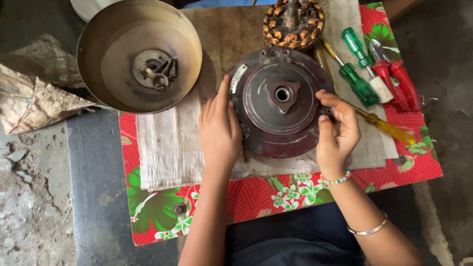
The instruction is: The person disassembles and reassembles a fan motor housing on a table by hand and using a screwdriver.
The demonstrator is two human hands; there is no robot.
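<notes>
Left arm: it comes up from the bottom of the picture, nearly straight.
Left hand: it lies flat against the left edge of the round dark red motor cover. The fingers are close together and stretched out, with the tips on the rim (not curled around it).
Right arm: it comes in from the bottom right, bent, with a bead band and a metal bangle on it.
Right hand: its fingers are bent and pinch the right edge of the cover. I cannot tell if something small is between them.
Motor cover: it sits on a white cloth in the middle of the red flower mat.
Close by: a metal bowl at upper left, a copper coil just above the cover, green screwdrivers and red pliers to the right.
</notes>
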